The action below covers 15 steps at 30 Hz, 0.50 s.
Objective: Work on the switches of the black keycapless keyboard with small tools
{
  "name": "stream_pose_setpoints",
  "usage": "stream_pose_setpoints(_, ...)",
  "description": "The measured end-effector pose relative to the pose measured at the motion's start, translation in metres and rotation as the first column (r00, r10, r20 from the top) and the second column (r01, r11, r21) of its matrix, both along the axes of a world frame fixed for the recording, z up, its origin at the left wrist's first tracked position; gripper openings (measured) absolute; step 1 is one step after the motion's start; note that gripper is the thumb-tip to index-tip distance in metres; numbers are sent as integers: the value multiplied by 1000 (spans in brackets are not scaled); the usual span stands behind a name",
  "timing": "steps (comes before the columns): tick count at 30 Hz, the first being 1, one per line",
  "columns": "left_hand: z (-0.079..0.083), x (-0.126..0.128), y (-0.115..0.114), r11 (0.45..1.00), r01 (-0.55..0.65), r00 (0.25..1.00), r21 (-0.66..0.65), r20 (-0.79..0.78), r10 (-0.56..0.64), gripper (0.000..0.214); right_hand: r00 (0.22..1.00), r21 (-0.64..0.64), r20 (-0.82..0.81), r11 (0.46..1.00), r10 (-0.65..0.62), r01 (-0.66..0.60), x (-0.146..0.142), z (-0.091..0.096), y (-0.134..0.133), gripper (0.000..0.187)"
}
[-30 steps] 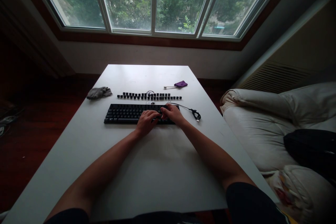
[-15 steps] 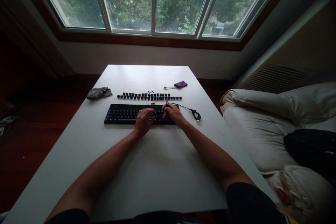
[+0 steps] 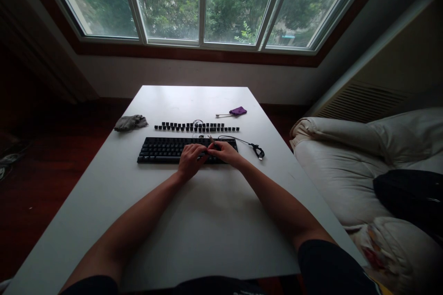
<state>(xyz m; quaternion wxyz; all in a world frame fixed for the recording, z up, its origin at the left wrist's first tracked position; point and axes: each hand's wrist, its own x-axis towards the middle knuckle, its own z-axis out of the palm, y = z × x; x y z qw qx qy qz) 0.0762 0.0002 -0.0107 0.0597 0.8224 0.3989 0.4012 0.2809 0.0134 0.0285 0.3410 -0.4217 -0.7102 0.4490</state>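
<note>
A black keyboard (image 3: 161, 150) lies across the middle of the white table (image 3: 207, 221). My left hand (image 3: 190, 159) is over its right half, thumb and fingers closed together at the tips. Whatever is between them is too small and dark to name. My right hand (image 3: 224, 152) is closed on a slim tool (image 3: 211, 139) like tweezers, its pale tip pointing up and away from me. The fingertips of both hands meet above the keys and hide that part of the keyboard. Behind the keyboard stand loose black keycaps (image 3: 183, 126) in two rows.
A grey cloth (image 3: 130, 122) lies at the table's left edge. Toward the back right are a purple cloth pouch (image 3: 238, 110) and a thin stick (image 3: 224, 115). A bundled black cable (image 3: 256, 150) lies right of the keyboard. A pale sofa (image 3: 328, 175) stands to the right.
My right hand has moved left to meet my left hand, and the tool in it has tilted leftward. My left hand's fingers have closed from a wider gap.
</note>
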Motion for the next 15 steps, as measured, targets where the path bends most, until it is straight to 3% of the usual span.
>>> stream_pose_setpoints(3,1,0,0,1000,-7,1000,-6,-2,7,23,996,62,41,995,-83,80,9,1,9,34)
stream_pose_setpoints(6,1,-1,0,1000,-13,1000,-20,-27,13,24,968,106,53,966,-244,238,36,2,28,37)
stream_pose_setpoints(10,1,-2,-1,1000,-8,998,-30,-59,7,20,831,138,23,825,-555,547,93,-4,65,42)
stream_pose_setpoints(12,1,-2,-2,999,-11,998,-32,-70,9,17,758,165,121,766,-641,621,122,-12,82,42)
stream_pose_setpoints(15,2,-3,-2,1000,-7,997,-26,-78,5,15,680,179,280,732,-678,657,152,-26,99,39)
